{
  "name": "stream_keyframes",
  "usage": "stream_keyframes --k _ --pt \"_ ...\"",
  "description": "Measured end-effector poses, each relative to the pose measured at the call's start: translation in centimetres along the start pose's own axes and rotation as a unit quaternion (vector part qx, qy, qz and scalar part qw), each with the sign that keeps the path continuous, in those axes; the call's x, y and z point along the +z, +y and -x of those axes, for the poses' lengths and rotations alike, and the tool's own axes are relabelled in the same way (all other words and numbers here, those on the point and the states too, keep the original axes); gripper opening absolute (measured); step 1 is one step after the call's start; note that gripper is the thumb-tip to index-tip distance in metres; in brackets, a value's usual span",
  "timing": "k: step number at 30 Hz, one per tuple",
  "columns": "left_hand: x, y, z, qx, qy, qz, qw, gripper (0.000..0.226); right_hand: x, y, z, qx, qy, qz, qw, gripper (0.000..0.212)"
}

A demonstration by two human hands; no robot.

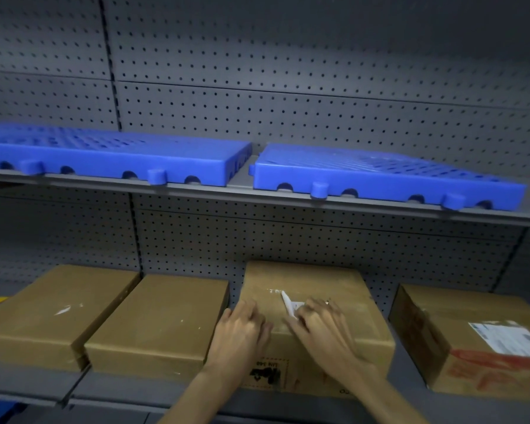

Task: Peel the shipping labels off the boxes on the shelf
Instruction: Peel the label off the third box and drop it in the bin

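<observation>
White shipping label (289, 303), half lifted off the top of the third cardboard box (343, 289) on the lower shelf (129, 390), pinched in the curled right hand (322, 327), with the left hand (242, 332) just beside, pressed nearly flat, holding nothing.

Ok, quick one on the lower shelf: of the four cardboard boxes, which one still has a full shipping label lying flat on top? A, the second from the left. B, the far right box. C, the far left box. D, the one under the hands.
B: the far right box carries a flat white label on top, while the right hand is peeling a lifted label off the box under the hands.
</observation>
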State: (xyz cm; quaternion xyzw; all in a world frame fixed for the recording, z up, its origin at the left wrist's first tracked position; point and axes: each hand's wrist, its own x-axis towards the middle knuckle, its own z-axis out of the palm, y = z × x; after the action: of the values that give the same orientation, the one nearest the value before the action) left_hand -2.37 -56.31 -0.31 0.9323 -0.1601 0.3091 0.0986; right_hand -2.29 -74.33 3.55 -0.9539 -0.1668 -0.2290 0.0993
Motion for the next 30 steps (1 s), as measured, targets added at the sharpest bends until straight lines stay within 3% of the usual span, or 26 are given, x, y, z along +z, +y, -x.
stream_keyframes --k 4,9,18,23,27,30 --pt "-0.1 -0.1 0.1 0.001 0.003 0.001 1.000 0.019 0.1 0.7 -0.3 0.012 0.011 0.005 1.000 0.035" --pt "0.1 -0.2 0.1 0.001 0.014 0.007 1.000 0.019 -2.7 5.2 -1.3 0.116 0.014 0.000 0.993 0.024" --pt "-0.1 0.0 0.1 -0.004 0.025 0.006 1.000 0.015 -0.4 3.9 0.3 0.043 -0.033 -0.002 0.999 0.031" --pt "-0.1 0.0 0.1 -0.010 0.020 0.013 1.000 0.018 -2.8 6.4 -0.7 0.111 0.023 0.014 0.994 0.022" --pt "-0.2 0.1 0.1 -0.012 0.017 0.013 1.000 0.019 -2.1 4.5 0.2 0.084 -0.023 0.020 0.996 0.029" --pt "-0.2 0.1 0.1 -0.005 0.019 0.012 1.000 0.018 -2.7 5.6 -0.7 0.103 0.000 0.022 0.994 0.025"
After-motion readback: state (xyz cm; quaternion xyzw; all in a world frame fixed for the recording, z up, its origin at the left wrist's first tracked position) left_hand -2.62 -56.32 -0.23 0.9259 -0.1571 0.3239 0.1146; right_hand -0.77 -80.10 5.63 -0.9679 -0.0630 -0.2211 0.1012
